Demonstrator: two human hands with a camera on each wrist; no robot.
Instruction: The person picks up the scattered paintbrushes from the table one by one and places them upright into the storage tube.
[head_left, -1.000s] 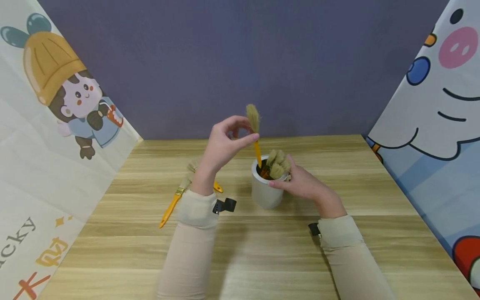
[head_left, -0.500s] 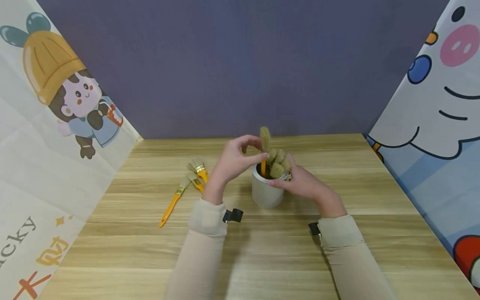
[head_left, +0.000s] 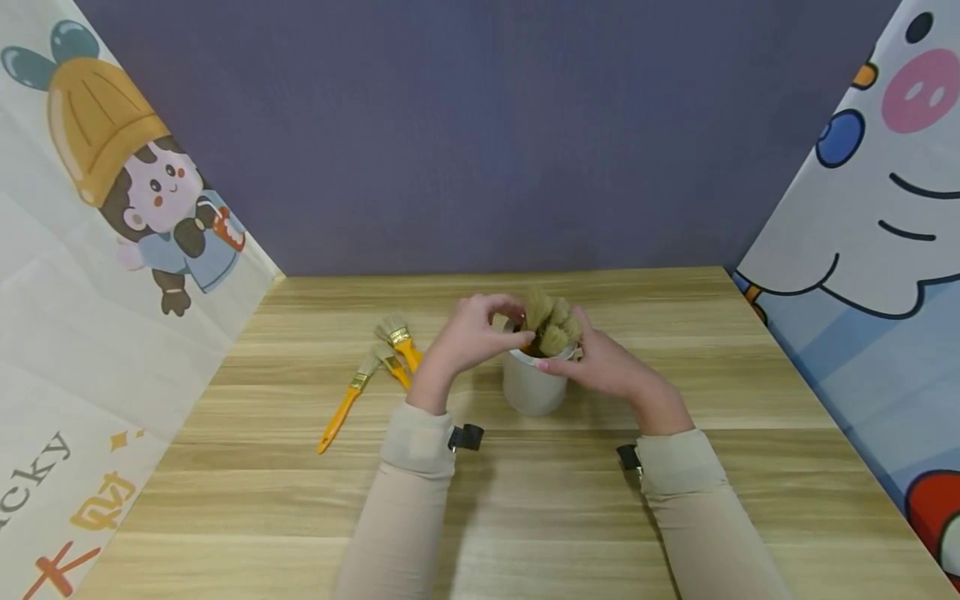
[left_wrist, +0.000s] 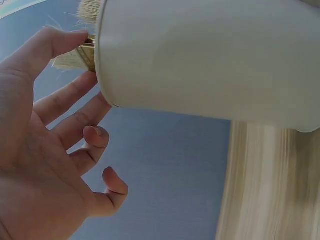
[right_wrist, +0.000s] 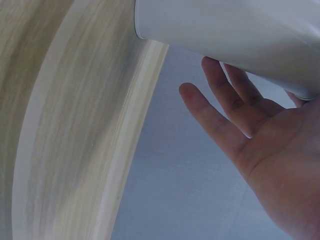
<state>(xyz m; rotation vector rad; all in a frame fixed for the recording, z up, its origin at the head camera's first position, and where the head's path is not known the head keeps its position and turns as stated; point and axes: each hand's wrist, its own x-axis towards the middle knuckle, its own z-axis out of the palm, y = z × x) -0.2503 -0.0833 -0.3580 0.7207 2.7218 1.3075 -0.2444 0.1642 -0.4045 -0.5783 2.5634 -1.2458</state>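
Observation:
A whitish cylindrical cup stands upright on the wood-grain table, with several bristle heads poking above its rim. My left hand is at the rim's left side, pinching a paintbrush between thumb and finger. In the left wrist view, thumb and fingertip meet the brush's metal ferrule right at the cup's mouth; its handle is hidden inside. My right hand grips the cup's right side, thumb at the front of the rim. The right wrist view shows its fingers against the cup wall, some spread away.
Left of the cup, more paintbrushes with orange handles lie on the table: one apart, and two close together, an upper brush and a lower brush, partly behind my left forearm. A dark blue-grey panel rises behind the table.
My left hand has moved right and down, lowering the paintbrush from above the cup until only its bristle end shows over the rim. My right hand has stayed on the cup.

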